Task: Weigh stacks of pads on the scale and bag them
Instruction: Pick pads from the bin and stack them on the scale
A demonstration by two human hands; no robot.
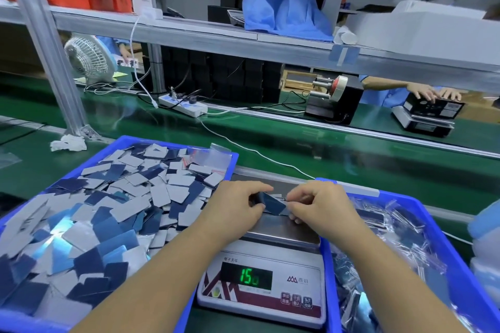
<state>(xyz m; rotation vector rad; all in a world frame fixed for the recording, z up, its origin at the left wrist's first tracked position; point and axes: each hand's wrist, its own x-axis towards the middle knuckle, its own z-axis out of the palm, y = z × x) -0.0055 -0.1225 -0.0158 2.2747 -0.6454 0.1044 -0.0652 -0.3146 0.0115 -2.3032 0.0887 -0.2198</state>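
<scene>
While the steel-topped scale [281,230] glows green, each hand [238,211] [322,204] pinches one flat, glossy blue stack of pads [273,204].

A small stack of dark blue rectangular pads [272,204] sits tilted just above the steel platter of the white digital scale [266,278], whose green display reads 15. Loose blue and grey pads fill the blue plastic tray [173,143] left of it; clear-bagged pads lie in the blue tray [443,246] on the right.

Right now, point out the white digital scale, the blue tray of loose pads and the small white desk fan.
white digital scale [297,273], head view, front panel.
blue tray of loose pads [119,140], head view, far rim.
small white desk fan [86,58], head view, grille.
</scene>
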